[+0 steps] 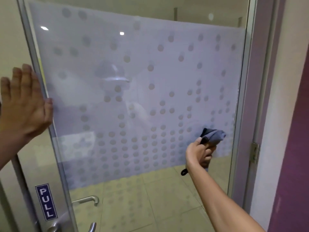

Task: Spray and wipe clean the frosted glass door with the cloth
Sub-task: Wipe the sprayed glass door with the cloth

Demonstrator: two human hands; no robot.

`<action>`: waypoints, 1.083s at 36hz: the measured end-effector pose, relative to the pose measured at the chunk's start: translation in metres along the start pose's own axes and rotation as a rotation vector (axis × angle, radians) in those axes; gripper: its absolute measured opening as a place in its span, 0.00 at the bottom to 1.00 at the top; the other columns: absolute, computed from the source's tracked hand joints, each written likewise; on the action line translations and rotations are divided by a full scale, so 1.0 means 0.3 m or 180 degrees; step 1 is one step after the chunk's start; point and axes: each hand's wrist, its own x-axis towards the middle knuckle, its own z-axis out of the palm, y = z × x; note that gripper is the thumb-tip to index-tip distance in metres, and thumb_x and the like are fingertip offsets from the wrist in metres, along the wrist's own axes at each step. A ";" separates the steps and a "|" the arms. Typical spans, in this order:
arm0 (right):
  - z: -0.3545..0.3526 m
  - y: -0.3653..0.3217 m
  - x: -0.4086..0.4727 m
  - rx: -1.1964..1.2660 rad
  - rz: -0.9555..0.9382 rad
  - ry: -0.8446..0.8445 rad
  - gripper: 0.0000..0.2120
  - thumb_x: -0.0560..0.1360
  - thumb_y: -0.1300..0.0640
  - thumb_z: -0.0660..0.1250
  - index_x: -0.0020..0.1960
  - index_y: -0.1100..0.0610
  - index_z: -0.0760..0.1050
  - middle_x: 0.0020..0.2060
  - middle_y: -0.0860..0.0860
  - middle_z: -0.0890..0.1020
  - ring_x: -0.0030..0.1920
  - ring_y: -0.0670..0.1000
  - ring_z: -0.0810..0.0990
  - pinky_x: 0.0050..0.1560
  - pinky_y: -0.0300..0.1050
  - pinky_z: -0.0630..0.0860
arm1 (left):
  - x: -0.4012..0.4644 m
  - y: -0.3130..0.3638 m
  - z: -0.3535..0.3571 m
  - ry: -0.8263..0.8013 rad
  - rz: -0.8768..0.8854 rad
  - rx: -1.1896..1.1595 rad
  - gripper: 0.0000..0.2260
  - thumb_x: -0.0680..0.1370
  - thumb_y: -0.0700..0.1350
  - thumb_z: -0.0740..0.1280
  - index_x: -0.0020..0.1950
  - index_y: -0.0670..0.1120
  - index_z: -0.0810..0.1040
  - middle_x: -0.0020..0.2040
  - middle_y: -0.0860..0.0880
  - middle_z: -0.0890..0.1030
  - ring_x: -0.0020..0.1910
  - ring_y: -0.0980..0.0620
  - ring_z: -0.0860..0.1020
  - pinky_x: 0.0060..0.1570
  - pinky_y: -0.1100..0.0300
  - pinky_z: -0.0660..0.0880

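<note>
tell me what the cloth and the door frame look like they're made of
Cloth: soft grey fabric, probably microfibre; it bunches in folds in the right hand.
Door frame: looks like brushed aluminium, with a dull silver sheen.

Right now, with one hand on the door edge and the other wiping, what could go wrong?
1. The left hand lies flat on the edge of the door, thumb on the glass. It may leave fresh fingerprints.
2. If the door swings, fingers at that edge could get pinched.
3. The right hand holds the cloth bunched up near the hinge side, so little cloth touches the glass and streaks may remain.
</note>
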 end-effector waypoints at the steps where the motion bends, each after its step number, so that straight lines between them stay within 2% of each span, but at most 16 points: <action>1: 0.016 -0.004 -0.044 -0.0035 -0.0049 -0.0050 0.31 0.85 0.41 0.48 0.79 0.60 0.60 0.79 0.60 0.58 0.75 0.67 0.57 0.76 0.64 0.52 | -0.017 0.047 -0.036 -0.0055 0.0070 -0.0124 0.35 0.80 0.54 0.51 0.82 0.37 0.46 0.83 0.43 0.39 0.83 0.37 0.45 0.80 0.44 0.40; 3: 0.055 -0.006 -0.137 -0.0066 -0.0109 -0.0164 0.31 0.84 0.40 0.49 0.81 0.58 0.57 0.80 0.60 0.56 0.75 0.67 0.57 0.76 0.65 0.51 | -0.044 0.085 -0.074 -0.0133 0.0159 -0.0100 0.35 0.81 0.57 0.44 0.82 0.37 0.44 0.83 0.39 0.42 0.83 0.37 0.44 0.79 0.35 0.44; 5: 0.095 -0.013 -0.225 -0.0072 -0.0178 -0.0279 0.31 0.85 0.41 0.50 0.81 0.58 0.54 0.81 0.59 0.53 0.75 0.67 0.55 0.76 0.65 0.51 | -0.026 0.047 -0.051 -0.0305 0.0147 -0.0001 0.35 0.81 0.58 0.44 0.82 0.39 0.42 0.83 0.38 0.44 0.82 0.42 0.41 0.79 0.33 0.46; 7: 0.118 -0.019 -0.326 -0.0081 -0.0254 -0.0427 0.30 0.85 0.43 0.50 0.81 0.58 0.55 0.81 0.60 0.51 0.77 0.67 0.53 0.76 0.65 0.50 | -0.023 0.048 -0.055 -0.0170 0.0107 -0.0171 0.35 0.80 0.55 0.48 0.82 0.39 0.44 0.83 0.37 0.46 0.82 0.46 0.40 0.79 0.43 0.39; 9: 0.138 -0.019 -0.423 -0.0118 -0.0330 -0.0561 0.29 0.85 0.44 0.50 0.81 0.57 0.54 0.82 0.59 0.49 0.77 0.67 0.52 0.76 0.64 0.50 | -0.032 0.071 -0.111 -0.0168 0.0139 -0.0063 0.35 0.79 0.54 0.49 0.81 0.37 0.47 0.82 0.35 0.49 0.82 0.37 0.46 0.77 0.51 0.34; 10: 0.145 -0.019 -0.473 -0.0163 -0.0380 -0.0608 0.29 0.85 0.45 0.51 0.81 0.57 0.54 0.82 0.59 0.48 0.78 0.67 0.52 0.76 0.64 0.50 | -0.036 0.076 -0.129 -0.0195 0.0250 -0.0044 0.35 0.78 0.53 0.50 0.81 0.35 0.49 0.82 0.34 0.50 0.81 0.32 0.50 0.79 0.47 0.37; 12: 0.159 -0.018 -0.564 -0.0216 -0.0489 -0.0706 0.27 0.85 0.47 0.52 0.81 0.57 0.56 0.82 0.57 0.45 0.79 0.66 0.50 0.77 0.62 0.50 | -0.032 0.074 -0.164 -0.0385 0.0332 -0.0014 0.34 0.78 0.52 0.50 0.79 0.32 0.52 0.81 0.31 0.52 0.78 0.28 0.54 0.76 0.33 0.51; 16: 0.174 -0.008 -0.722 -0.0200 -0.0708 -0.0896 0.24 0.84 0.52 0.56 0.79 0.57 0.61 0.83 0.53 0.42 0.81 0.61 0.46 0.78 0.59 0.49 | -0.025 0.065 -0.210 -0.0901 0.0309 -0.0132 0.34 0.78 0.52 0.48 0.79 0.31 0.54 0.80 0.30 0.55 0.77 0.27 0.58 0.70 0.29 0.60; 20: 0.181 0.040 -0.821 -0.0224 -0.1183 -0.0935 0.28 0.80 0.61 0.58 0.80 0.58 0.60 0.83 0.51 0.43 0.82 0.57 0.45 0.80 0.54 0.47 | -0.057 0.047 -0.234 -0.0942 0.0290 -0.0308 0.34 0.79 0.53 0.48 0.80 0.33 0.54 0.81 0.33 0.55 0.79 0.32 0.58 0.71 0.31 0.61; 22: 0.178 0.059 -0.855 -0.0232 -0.1290 -0.1031 0.25 0.80 0.63 0.57 0.76 0.60 0.66 0.83 0.50 0.43 0.82 0.56 0.43 0.80 0.53 0.45 | -0.089 0.039 -0.235 -0.1033 0.0198 -0.0515 0.35 0.79 0.54 0.47 0.81 0.35 0.53 0.82 0.35 0.53 0.80 0.35 0.56 0.75 0.33 0.59; 24: 0.166 0.062 -0.884 -0.0201 -0.1315 -0.1182 0.22 0.81 0.62 0.56 0.75 0.61 0.67 0.83 0.50 0.42 0.82 0.54 0.42 0.81 0.53 0.45 | -0.119 0.029 -0.236 -0.1128 0.0144 -0.0674 0.36 0.79 0.56 0.45 0.82 0.37 0.52 0.83 0.37 0.52 0.82 0.38 0.54 0.78 0.37 0.57; 28: 0.110 0.055 -0.975 -0.0034 -0.1384 -0.1610 0.22 0.84 0.59 0.55 0.78 0.60 0.62 0.83 0.49 0.41 0.82 0.54 0.41 0.81 0.52 0.46 | -0.208 -0.007 -0.265 -0.1270 0.0150 -0.0764 0.37 0.78 0.57 0.44 0.81 0.35 0.52 0.83 0.37 0.52 0.82 0.39 0.55 0.80 0.44 0.54; 31: 0.096 0.058 -0.984 0.0018 -0.1429 -0.1861 0.27 0.85 0.59 0.54 0.82 0.56 0.52 0.83 0.47 0.40 0.82 0.53 0.42 0.81 0.53 0.49 | -0.267 0.003 -0.246 -0.1333 0.0183 -0.0751 0.37 0.78 0.57 0.44 0.81 0.33 0.54 0.82 0.35 0.54 0.81 0.39 0.57 0.80 0.45 0.55; 36: 0.040 0.052 -0.972 0.0369 -0.1274 -0.2044 0.29 0.84 0.61 0.52 0.83 0.53 0.48 0.83 0.44 0.47 0.82 0.50 0.50 0.80 0.50 0.54 | -0.337 0.036 -0.234 -0.1416 0.0080 -0.0824 0.36 0.79 0.55 0.45 0.80 0.33 0.55 0.82 0.36 0.55 0.82 0.42 0.56 0.80 0.49 0.52; 39: 0.022 0.050 -0.986 0.0729 -0.1039 -0.2187 0.29 0.82 0.57 0.52 0.81 0.43 0.52 0.80 0.44 0.61 0.78 0.53 0.62 0.77 0.56 0.63 | -0.367 0.041 -0.229 -0.1418 0.0037 -0.0883 0.36 0.79 0.56 0.44 0.80 0.33 0.56 0.82 0.36 0.57 0.82 0.42 0.57 0.80 0.50 0.52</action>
